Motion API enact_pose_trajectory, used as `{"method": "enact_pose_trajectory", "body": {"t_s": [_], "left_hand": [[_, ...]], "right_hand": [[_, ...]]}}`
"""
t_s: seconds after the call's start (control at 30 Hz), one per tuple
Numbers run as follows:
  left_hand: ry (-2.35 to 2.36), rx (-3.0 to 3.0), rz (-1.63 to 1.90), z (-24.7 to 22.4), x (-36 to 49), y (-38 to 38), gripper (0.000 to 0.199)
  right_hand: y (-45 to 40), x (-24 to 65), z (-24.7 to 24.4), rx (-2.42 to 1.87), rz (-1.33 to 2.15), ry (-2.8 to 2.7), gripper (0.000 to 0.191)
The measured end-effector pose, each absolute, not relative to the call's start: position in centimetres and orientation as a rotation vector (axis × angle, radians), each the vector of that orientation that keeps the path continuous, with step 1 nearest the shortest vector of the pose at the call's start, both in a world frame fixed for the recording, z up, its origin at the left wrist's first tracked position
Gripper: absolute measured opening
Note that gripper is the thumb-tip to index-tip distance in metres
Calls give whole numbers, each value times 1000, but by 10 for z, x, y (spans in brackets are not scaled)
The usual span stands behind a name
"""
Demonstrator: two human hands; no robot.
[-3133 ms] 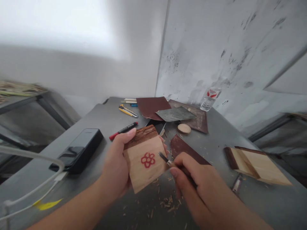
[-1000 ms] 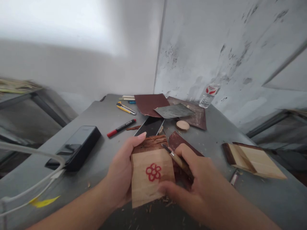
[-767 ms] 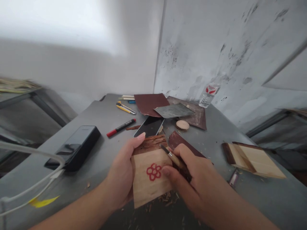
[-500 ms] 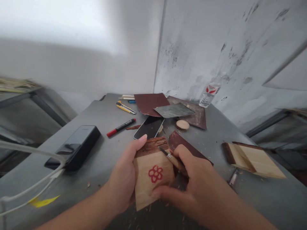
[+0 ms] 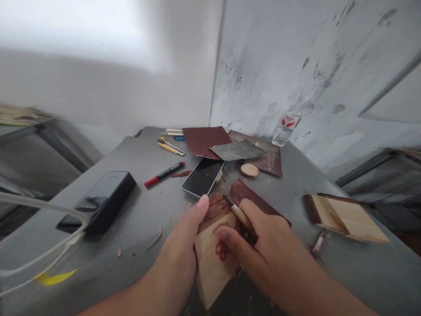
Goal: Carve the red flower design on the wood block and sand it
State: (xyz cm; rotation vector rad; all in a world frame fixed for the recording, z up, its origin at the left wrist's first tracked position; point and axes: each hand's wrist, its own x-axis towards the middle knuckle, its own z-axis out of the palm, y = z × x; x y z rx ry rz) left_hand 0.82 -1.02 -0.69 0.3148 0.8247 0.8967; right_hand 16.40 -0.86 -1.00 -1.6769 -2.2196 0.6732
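Observation:
Low in the middle, a pale wood block (image 5: 210,281) with rough bark along its far edge bears a red flower drawing, partly covered by my right thumb. My left hand (image 5: 182,245) grips the block along its left side, thumb up at the bark. Wrapped in the fingers of my right hand (image 5: 263,245) is a carving knife (image 5: 239,213) with a wooden handle and a dark blade. The blade tip is at the bark edge, and the right thumb lies on the block's face.
A phone (image 5: 202,177), red marker (image 5: 164,174), yellow cutter (image 5: 171,146) and sandpaper sheets (image 5: 205,140) lie beyond the hands. At left are a black device (image 5: 101,199) and white cable (image 5: 39,263). Right: split wood (image 5: 348,217), a small tool (image 5: 318,244), and a bottle (image 5: 286,127).
The block has turned and shifted slightly right and down. My right thumb has moved up over the flower, and a curled shaving now shows left of my left hand.

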Motion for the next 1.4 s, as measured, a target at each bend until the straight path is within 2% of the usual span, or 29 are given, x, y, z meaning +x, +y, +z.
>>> {"method": "enact_pose_trajectory", "body": {"t_s": [0.33,0.43,0.53,0.67,0.83,0.97,1.03,1.1,1.23,1.37,1.4], "left_hand": [[822,304,909,-4,-2,-5,47],[873,264,913,-1,-4,-3,43],[823,207,905,-2,-7,-1,44],[661,167,933,-3,-10,0,49],[683,149,975,-1,-12,1,47],[833,145,1052,1,-12,0,45],[875,160,1098,1,-11,-1,52],[907,174,1080,0,-9,-3,54],[936,228,959,-3,-8,-5,46],[947,237,1026,-4,-9,-3,47],[955,233,1041,-3,-9,-2,46]], "right_hand": [[-5,170,-5,-1648,790,-2252,51],[-3,175,2,-1596,845,-2289,47],[3,179,8,-1515,869,-2298,33],[14,180,4,-1561,830,-2193,34],[12,172,-3,-1527,853,-2246,20],[0,169,4,-1405,1012,-2096,26],[-3,169,7,-1391,1051,-2033,27],[-4,170,7,-1385,1095,-2012,25],[-2,169,5,-1383,1167,-2007,16],[-1,168,6,-1377,1250,-2002,6],[-1,168,6,-1376,1276,-1988,10]]}}
